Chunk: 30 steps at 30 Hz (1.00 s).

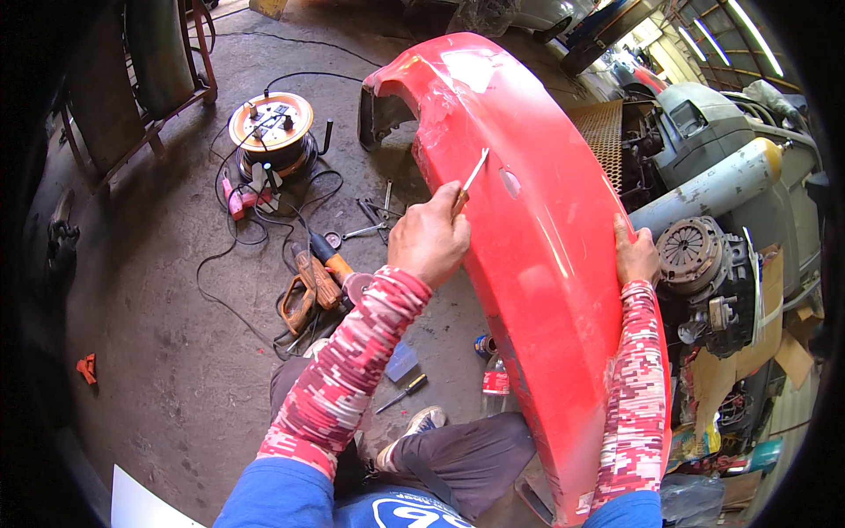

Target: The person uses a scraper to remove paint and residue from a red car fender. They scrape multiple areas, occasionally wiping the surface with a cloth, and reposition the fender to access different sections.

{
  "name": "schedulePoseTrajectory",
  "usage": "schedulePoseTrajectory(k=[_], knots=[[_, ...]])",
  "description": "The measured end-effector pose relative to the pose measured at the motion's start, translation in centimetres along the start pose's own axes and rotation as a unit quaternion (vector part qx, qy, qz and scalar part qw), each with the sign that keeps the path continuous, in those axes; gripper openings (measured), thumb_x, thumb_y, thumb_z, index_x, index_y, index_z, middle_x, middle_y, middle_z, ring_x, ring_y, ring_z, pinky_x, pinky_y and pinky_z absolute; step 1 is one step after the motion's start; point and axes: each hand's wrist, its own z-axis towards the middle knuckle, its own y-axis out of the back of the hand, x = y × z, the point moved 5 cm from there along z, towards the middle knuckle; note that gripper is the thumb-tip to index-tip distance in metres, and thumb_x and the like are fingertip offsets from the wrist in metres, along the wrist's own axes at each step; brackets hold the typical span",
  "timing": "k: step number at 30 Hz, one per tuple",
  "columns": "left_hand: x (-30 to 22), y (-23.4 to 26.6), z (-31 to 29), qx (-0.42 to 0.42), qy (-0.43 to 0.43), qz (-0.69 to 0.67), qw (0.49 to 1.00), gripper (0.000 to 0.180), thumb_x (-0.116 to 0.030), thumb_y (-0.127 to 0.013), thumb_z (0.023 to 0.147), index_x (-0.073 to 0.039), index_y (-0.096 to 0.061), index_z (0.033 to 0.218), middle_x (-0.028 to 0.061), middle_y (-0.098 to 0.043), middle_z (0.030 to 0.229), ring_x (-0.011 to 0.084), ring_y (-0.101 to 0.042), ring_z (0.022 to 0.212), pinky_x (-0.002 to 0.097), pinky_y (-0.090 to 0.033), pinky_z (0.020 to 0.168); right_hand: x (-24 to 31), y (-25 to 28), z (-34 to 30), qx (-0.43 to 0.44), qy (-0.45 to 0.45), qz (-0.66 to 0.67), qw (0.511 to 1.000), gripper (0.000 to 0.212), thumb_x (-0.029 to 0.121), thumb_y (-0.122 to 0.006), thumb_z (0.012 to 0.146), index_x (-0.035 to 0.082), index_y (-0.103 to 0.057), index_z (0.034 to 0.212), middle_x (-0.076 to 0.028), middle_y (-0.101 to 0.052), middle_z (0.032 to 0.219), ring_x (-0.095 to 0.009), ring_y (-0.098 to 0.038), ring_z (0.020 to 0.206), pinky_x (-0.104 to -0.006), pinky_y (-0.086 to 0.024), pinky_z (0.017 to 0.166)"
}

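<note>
A large red car bumper [537, 255] stretches lengthwise before me, with worn, scuffed patches and a pale oval mark on its face. In my left hand [431, 233], closed, is a slim tool [476, 169] with a brown handle and a narrow, pale metal end. That end points up and away over the bumper, close to the oval mark; I cannot tell whether it touches. My right hand [635, 255] grips the bumper's right edge, its fingers bent at the rim and partly hidden.
Left of the bumper lie a cable reel [271, 123], a power tool [330, 255], wrenches [363, 231] and loose cords. A screwdriver [402, 393] and a plastic bottle [495, 380] are near my legs. To the right stand a gas cylinder [713, 185] and a clutch assembly [693, 255].
</note>
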Motion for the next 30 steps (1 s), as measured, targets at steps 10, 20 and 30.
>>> schedulePoseTrajectory(k=[10, 20, 30], knots=[[-0.8, -2.5, -3.9, 0.076, 0.01, -0.174, 0.982, 0.035, -0.013, -0.05, 0.103, 0.0, -0.06, 0.134, 0.0219, -0.073, 0.099, 0.0349, -0.074, 0.091, 0.0406, -0.057, 0.081, 0.0, -0.1, 0.0, -0.012, -0.002, 0.015, 1.0, 0.083, 0.076, -0.05, 0.093, 0.004, -0.066, 0.129, -0.027, -0.071, 0.122, -0.042, -0.067, 0.116, -0.0494, -0.052, 0.099], [-1.0, -3.3, -2.7, 0.064, -0.015, -0.12, 0.991, 0.04, -0.008, -0.05, 0.101, -0.005, -0.057, 0.14, 0.0255, -0.071, 0.112, 0.0434, -0.07, 0.103, 0.0451, -0.056, 0.088, 0.1, -0.4, 0.3, -0.001, 0.0, 0.025, 1.0, 0.083, 0.076, -0.054, 0.091, 0.004, -0.069, 0.128, -0.028, -0.071, 0.12, -0.042, -0.069, 0.114, -0.0498, -0.053, 0.097], [0.6, -3.3, -1.5, 0.188, 0.175, -0.313, 0.914, 0.044, -0.014, -0.05, 0.104, -0.005, -0.05, 0.147, 0.0151, -0.074, 0.107, 0.0254, -0.073, 0.081, 0.0359, -0.058, 0.076, 0.6, -0.4, 0.6, -0.036, -0.001, 0.035, 0.999, 0.081, 0.075, -0.058, 0.088, 0.004, -0.071, 0.124, -0.029, -0.072, 0.115, -0.044, -0.07, 0.109, -0.05, -0.054, 0.095]])
